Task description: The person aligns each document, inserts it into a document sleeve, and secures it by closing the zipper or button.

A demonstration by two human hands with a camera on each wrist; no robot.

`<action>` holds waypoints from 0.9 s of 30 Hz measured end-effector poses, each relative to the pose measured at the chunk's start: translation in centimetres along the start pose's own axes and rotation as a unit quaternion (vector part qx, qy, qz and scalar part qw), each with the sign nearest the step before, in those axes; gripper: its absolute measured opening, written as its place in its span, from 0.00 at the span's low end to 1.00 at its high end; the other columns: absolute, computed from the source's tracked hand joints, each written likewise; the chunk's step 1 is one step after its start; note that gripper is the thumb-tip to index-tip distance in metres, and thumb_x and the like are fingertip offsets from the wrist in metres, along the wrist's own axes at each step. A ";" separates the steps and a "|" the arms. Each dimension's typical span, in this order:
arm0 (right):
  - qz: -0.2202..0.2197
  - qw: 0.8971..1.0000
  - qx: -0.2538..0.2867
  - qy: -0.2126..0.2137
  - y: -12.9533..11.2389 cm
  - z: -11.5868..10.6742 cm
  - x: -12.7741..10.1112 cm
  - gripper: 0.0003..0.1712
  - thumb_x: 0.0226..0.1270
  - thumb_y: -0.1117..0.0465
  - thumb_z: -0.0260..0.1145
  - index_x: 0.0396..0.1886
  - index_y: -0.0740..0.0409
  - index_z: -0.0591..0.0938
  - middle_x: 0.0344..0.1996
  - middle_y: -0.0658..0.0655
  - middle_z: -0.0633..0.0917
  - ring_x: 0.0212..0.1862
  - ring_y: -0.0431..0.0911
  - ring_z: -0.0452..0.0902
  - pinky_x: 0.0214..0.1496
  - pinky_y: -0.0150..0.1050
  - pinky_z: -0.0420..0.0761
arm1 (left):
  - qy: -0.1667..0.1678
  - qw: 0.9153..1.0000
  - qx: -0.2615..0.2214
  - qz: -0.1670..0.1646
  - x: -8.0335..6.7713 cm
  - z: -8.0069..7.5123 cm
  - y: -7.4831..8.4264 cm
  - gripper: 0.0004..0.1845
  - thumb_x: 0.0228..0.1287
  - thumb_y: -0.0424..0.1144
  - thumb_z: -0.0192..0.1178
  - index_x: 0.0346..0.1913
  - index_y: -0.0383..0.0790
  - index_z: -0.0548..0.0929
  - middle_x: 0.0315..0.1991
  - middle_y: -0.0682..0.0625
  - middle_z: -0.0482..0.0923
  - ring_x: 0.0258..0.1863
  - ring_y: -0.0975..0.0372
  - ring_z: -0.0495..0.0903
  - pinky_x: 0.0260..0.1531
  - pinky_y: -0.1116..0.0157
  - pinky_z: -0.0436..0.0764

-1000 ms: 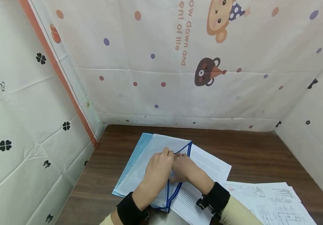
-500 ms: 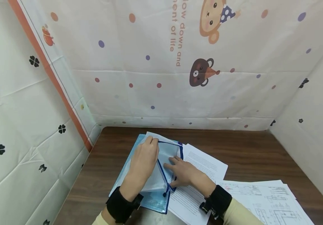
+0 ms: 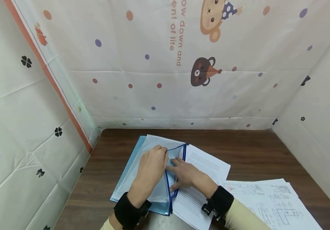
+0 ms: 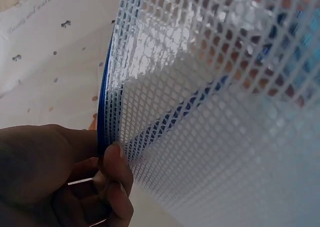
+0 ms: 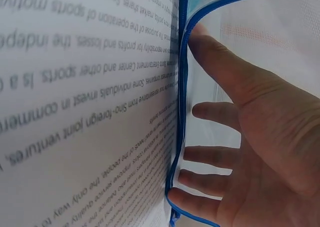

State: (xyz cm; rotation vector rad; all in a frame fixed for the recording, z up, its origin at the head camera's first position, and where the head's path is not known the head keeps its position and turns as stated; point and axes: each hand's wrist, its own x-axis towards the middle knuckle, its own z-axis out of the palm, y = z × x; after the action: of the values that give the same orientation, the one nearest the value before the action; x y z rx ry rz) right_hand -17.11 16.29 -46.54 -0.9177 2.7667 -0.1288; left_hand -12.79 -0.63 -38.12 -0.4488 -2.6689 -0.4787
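The left hand (image 3: 150,166) pinches the mesh pouch (image 3: 142,169) open edge; at its 3 o'clock, the right hand (image 3: 186,175), fingers straight, enters the opening.

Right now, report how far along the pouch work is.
Done: the mesh zip pouch lies on the table with its blue-edged mouth open. In hand: the left hand pinches the upper flap's edge and lifts it, while the right hand has straight fingers reaching inside. Left: the printed sheets lie outside beside the pouch, as does the drawing stack.
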 end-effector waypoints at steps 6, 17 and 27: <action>0.009 1.000 0.004 -0.003 -0.1 -0.2 -0.4 0.54 0.54 0.31 0.81 0.79 0.42 0.74 0.81 0.59 0.65 0.81 0.62 0.57 0.72 0.62 0.72 | -0.016 1.000 -0.011 -0.008 -0.2 0.2 0.1 0.11 0.78 0.39 0.64 0.50 0.36 0.91 0.38 0.47 0.87 0.28 0.63 0.82 0.28 0.69 0.82; 0.020 1.000 0.021 -0.004 -0.4 0.2 -0.5 0.55 0.55 0.34 0.82 0.80 0.44 0.73 0.81 0.58 0.65 0.82 0.60 0.56 0.72 0.62 0.71 | -0.015 0.999 -0.036 -0.015 -0.4 0.2 -0.6 0.11 0.78 0.39 0.65 0.50 0.37 0.91 0.40 0.48 0.88 0.32 0.61 0.86 0.32 0.67 0.85; 0.012 1.000 0.009 0.009 -0.2 0.3 0.0 0.56 0.55 0.33 0.81 0.81 0.43 0.72 0.81 0.56 0.66 0.82 0.58 0.58 0.73 0.59 0.71 | -0.002 1.000 -0.028 0.003 -0.5 0.3 -0.9 0.09 0.77 0.39 0.65 0.46 0.37 0.92 0.33 0.49 0.87 0.22 0.66 0.79 0.22 0.73 0.76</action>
State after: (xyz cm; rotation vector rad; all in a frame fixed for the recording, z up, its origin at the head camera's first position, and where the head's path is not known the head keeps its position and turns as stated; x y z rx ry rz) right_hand -16.92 16.14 -46.82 -0.8830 2.7875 -0.1577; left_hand -12.78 -1.47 -38.87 -0.4756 -2.6631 -0.5514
